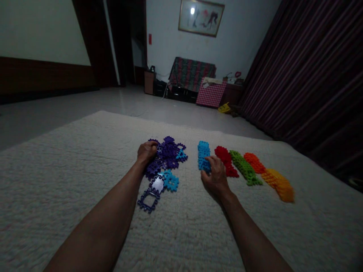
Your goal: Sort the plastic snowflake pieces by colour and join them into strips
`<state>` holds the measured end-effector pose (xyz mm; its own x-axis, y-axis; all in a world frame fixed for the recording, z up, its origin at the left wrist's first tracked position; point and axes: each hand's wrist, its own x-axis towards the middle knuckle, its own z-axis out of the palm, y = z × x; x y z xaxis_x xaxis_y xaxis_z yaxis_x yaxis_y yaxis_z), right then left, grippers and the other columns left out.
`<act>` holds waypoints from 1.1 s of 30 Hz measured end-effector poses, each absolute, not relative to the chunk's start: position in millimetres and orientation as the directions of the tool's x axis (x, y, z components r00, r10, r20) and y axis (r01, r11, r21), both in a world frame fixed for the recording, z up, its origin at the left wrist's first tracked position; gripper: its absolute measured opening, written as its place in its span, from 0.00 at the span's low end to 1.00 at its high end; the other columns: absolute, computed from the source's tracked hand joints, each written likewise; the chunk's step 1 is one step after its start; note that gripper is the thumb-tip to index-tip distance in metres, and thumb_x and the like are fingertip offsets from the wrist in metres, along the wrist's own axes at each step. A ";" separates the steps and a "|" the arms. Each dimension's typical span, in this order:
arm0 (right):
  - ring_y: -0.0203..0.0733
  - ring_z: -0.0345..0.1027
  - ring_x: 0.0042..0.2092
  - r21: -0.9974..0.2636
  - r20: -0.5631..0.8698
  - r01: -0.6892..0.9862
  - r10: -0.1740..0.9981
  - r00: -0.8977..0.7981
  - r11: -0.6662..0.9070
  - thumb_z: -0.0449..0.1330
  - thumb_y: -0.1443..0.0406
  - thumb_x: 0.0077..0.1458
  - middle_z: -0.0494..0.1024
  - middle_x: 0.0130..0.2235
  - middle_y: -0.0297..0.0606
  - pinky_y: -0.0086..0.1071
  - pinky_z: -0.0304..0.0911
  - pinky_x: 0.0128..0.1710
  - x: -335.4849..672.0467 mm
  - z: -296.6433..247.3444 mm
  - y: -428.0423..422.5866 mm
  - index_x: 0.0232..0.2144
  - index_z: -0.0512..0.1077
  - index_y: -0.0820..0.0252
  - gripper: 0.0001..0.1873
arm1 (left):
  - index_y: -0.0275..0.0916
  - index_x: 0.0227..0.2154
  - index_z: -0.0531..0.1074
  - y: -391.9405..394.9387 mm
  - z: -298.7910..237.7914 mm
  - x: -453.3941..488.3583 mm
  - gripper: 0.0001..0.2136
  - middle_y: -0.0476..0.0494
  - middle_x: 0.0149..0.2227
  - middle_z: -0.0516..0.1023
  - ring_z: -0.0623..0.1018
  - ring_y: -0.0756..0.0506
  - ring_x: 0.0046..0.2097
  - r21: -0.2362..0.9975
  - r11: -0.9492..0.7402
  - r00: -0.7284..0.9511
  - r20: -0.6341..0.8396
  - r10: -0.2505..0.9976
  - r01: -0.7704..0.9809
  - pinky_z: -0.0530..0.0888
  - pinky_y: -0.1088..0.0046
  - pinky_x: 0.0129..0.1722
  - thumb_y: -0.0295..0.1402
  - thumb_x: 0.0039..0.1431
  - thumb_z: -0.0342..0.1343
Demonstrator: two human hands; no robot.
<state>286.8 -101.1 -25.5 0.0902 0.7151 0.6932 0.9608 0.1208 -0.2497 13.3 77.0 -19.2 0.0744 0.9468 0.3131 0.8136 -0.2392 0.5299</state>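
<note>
My left hand (147,151) is at the left edge of a loose heap of purple plastic interlocking tiles (170,151), its curled fingers closed on a purple tile there. A small light-blue tile (181,154) lies on the heap's right side. In front of it are another light-blue tile (171,181), a pale shiny tile (158,183) and a dark purple square frame (149,200). My right hand (217,175) bends over the near end of a light-blue row of tiles (203,149), thumb and fingers around a blue tile.
Right of my right hand lie groups of red tiles (223,154), green tiles (242,164), orange tiles (254,163) and yellow tiles (279,185). All rest on a pale quilted mat (181,234). Beyond its far edge are the tiled floor (119,102) and a low cabinet (181,93).
</note>
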 end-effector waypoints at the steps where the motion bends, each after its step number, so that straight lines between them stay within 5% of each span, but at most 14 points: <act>1: 0.53 0.64 0.53 -0.253 0.703 0.957 0.707 0.081 0.142 0.58 0.69 0.48 0.70 0.51 0.48 0.48 0.59 0.54 283.8 -24.0 -101.4 0.50 0.69 0.61 0.23 | 0.45 0.45 0.80 77.5 -19.7 13.4 0.18 0.50 0.47 0.82 0.79 0.46 0.49 0.534 -0.240 0.073 0.315 0.946 0.811 0.72 0.75 0.52 0.31 0.57 0.48; 6: 0.51 0.66 0.51 -0.285 0.705 0.902 0.709 -0.032 0.325 0.56 0.71 0.50 0.73 0.47 0.46 0.47 0.60 0.53 259.1 -17.4 -104.3 0.45 0.71 0.60 0.18 | 0.45 0.45 0.80 77.5 -19.8 13.9 0.18 0.50 0.48 0.82 0.79 0.46 0.50 0.565 -0.240 0.073 0.302 0.950 0.790 0.72 0.75 0.52 0.30 0.57 0.48; 12: 0.46 0.69 0.42 -0.427 0.517 0.772 0.827 -0.219 0.471 0.58 0.68 0.53 0.76 0.40 0.42 0.40 0.63 0.45 228.6 -12.7 -112.8 0.38 0.72 0.59 0.08 | 0.44 0.45 0.80 74.0 -16.9 14.1 0.19 0.49 0.47 0.82 0.79 0.46 0.50 0.577 -0.239 0.073 0.295 0.953 0.781 0.72 0.75 0.53 0.30 0.57 0.48; 21: 0.49 0.66 0.50 -0.478 0.451 0.726 0.847 -0.280 0.494 0.62 0.68 0.47 0.75 0.46 0.42 0.46 0.59 0.54 197.6 -12.1 -125.9 0.48 0.69 0.57 0.23 | 0.45 0.45 0.80 77.4 -19.6 14.0 0.18 0.50 0.47 0.82 0.79 0.46 0.50 0.572 -0.230 0.059 0.302 0.952 0.787 0.72 0.74 0.52 0.30 0.56 0.49; 33: 0.44 0.68 0.47 -0.567 0.475 0.668 0.854 -0.213 0.482 0.58 0.73 0.47 0.73 0.46 0.42 0.39 0.65 0.49 212.6 -6.9 -122.1 0.48 0.69 0.57 0.23 | 0.45 0.45 0.80 75.4 -19.2 14.2 0.18 0.50 0.47 0.82 0.79 0.46 0.50 0.570 -0.230 0.061 0.300 0.952 0.789 0.72 0.74 0.52 0.31 0.56 0.48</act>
<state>212.6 -122.1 -6.9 -0.2130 0.8539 0.4749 0.6676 0.4821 -0.5673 14.2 75.4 -19.2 0.0607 0.9520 0.3000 0.7891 -0.2298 0.5697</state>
